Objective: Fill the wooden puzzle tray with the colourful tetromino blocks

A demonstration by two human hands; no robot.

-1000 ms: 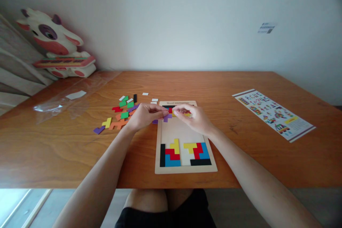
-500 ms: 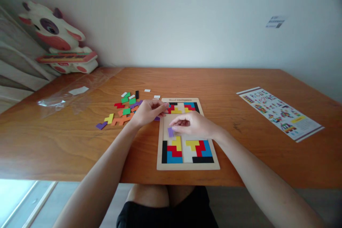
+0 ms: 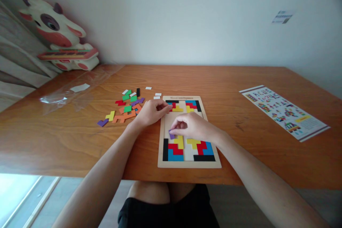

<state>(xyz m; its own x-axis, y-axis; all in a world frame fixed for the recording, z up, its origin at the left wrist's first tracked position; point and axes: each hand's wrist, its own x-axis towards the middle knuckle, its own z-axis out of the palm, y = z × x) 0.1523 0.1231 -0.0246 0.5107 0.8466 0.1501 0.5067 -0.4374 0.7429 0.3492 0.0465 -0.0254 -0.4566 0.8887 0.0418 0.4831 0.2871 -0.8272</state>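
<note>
A wooden puzzle board [image 3: 189, 165] lies near the table's front edge, with red, blue, yellow and black pieces at its four corners. My right hand [image 3: 191, 124] is over the middle of the board, its fingers closed on a small purple piece [image 3: 171, 135] just above the yellow piece [image 3: 179, 142] at the lower left. My left hand [image 3: 153, 111] rests at the board's upper left edge, fingertips by the red piece there; its fingers are bent together, and whether they hold anything is hidden.
Loose coloured pieces [image 3: 127, 108] lie left of the board. Behind them is a clear plastic bag [image 3: 61, 94]. A cow toy with a keyboard [image 3: 72, 54] stands at the back left. A printed sheet [image 3: 284, 112] lies on the right of the table [image 3: 229, 89].
My right hand has turned a little and brought the purple piece slightly lower on the board. My left hand has shifted slightly right. The whole view has tilted a little.
</note>
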